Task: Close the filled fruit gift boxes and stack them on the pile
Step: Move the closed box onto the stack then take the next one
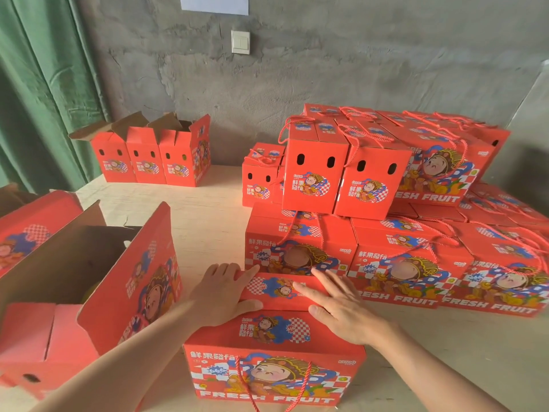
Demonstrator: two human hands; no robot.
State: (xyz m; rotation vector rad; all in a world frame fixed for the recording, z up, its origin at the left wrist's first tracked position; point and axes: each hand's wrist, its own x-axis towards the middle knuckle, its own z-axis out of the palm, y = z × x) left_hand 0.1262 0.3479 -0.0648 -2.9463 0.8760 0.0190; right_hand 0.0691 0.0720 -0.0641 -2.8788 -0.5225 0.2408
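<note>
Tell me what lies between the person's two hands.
In the head view, the top flap of the front box lies between the left hand and the right hand; both touch it.

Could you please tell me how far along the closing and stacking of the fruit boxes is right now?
Done: many closed boxes sit stacked on the pile at right. In hand: the left hand and right hand press with flat fingers on the top flaps of the box in front, which is not yet stacked. Left: the open box at left and three open boxes at the back.
</note>
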